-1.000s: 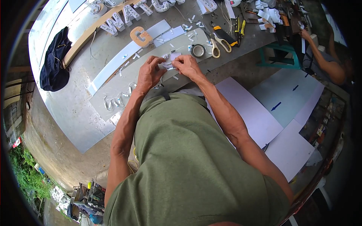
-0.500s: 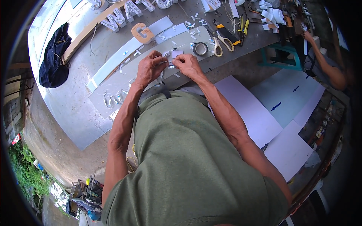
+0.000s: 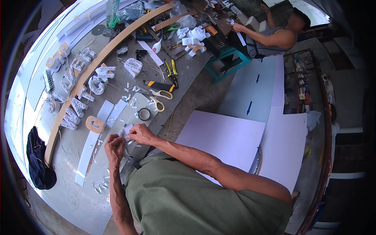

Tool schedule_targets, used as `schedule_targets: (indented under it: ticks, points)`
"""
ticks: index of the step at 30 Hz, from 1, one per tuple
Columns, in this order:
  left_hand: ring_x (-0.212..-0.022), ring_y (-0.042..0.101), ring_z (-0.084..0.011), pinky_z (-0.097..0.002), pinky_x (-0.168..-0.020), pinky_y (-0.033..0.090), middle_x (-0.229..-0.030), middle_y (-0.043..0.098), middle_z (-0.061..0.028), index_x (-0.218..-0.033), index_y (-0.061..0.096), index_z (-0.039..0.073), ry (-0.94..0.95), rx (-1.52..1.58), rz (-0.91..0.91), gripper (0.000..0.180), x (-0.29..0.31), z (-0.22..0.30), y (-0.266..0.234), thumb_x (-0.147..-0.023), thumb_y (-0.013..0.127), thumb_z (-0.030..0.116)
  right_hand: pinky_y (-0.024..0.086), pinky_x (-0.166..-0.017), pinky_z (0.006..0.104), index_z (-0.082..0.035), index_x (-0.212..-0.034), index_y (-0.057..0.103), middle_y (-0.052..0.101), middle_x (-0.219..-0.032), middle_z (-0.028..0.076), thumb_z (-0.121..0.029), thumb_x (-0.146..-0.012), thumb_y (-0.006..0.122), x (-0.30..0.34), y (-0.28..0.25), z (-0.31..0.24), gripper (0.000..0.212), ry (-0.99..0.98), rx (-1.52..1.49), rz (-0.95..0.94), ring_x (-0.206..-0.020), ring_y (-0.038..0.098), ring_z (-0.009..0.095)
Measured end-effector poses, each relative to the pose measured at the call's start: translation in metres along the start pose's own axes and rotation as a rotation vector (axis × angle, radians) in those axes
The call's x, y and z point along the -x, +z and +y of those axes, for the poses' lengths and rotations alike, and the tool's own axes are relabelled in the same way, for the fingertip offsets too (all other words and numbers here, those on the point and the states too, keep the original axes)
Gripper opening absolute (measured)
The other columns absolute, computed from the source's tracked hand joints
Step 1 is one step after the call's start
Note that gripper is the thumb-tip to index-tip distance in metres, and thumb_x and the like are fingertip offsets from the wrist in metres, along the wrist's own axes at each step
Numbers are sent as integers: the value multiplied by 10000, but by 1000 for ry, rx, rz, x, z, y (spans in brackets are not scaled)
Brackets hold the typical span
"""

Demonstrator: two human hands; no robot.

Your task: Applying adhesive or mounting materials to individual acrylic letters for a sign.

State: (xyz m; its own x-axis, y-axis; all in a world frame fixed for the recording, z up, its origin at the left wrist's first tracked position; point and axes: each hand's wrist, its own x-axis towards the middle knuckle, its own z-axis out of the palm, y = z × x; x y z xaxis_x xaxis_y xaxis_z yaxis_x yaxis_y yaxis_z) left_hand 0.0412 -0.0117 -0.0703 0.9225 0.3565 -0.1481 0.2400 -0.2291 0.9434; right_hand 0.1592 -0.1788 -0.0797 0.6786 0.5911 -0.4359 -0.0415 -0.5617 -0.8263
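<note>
My left hand (image 3: 114, 149) and my right hand (image 3: 141, 134) meet over a grey sheet on the table, thumbs and fingers pinched together. Between the fingertips is a small whitish piece, too tiny and partly covered to name. Short white strip pieces (image 3: 95, 155) lie scattered around the hands. Just beyond my right hand sits a roll of black tape (image 3: 144, 114), with cream-handled scissors (image 3: 158, 103) past it. A letter shape with an orange-brown face (image 3: 94, 124) rests on a pale strip beyond my left hand. Clear looped pieces (image 3: 102, 186) lie beside my left forearm.
Farther off are a yellow-and-black utility knife (image 3: 159, 85), yellow-handled pliers (image 3: 171, 70), white channel letters (image 3: 71, 118) and a long curved brown strip (image 3: 105, 51). A dark cloth item (image 3: 38, 158) lies at left. Large white sheets (image 3: 225, 135) lie at right; another person (image 3: 274, 37) sits beyond a teal stool (image 3: 227, 64).
My head has turned to the right, so the table shifts left and down in view, and the other person shows more fully. Both hands stay close together, still pinching.
</note>
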Motion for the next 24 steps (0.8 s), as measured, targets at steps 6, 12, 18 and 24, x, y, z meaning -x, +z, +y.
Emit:
schedule_targets:
  ticks: [6, 12, 18, 24]
  points:
    - [-867, 663, -196, -304, -787, 511, -991, 649, -93, -942, 760, -56, -3, 54, 25, 147, 2, -3, -1, -808, 773, 4, 545, -620, 336, 12, -927, 773, 750, -729, 115, -185, -846, 770, 1, 1, -3, 213, -20, 22, 8, -629, 709, 177]
    - [-877, 660, -193, -304, -795, 514, -984, 644, -88, -938, 754, -68, 5, 26, 5, 163, -5, 8, -2, -803, 779, 20, 545, -615, 347, 17, -925, 742, 739, -717, 120, -174, -819, 807, -2, -2, 2, 227, -92, 30, 11, -637, 713, 184]
    - [-852, 650, -195, -305, -780, 510, -959, 652, -100, -927, 766, -40, -46, 124, 13, 135, -2, -6, 0, -816, 773, 36, 552, -680, 415, -39, -1050, 628, 718, -746, 139, -259, -766, 859, 1, -9, -2, 427, -52, 12, -69, -714, 721, 313]
    - [-812, 650, -204, -312, -738, 499, -924, 666, -97, -941, 774, -21, -56, 68, -25, 159, -2, -11, -8, -829, 790, 91, 524, -610, 361, -92, -1096, 685, 704, -696, 111, -196, -877, 787, 13, -1, 4, 263, -308, 139, 18, -617, 684, 216]
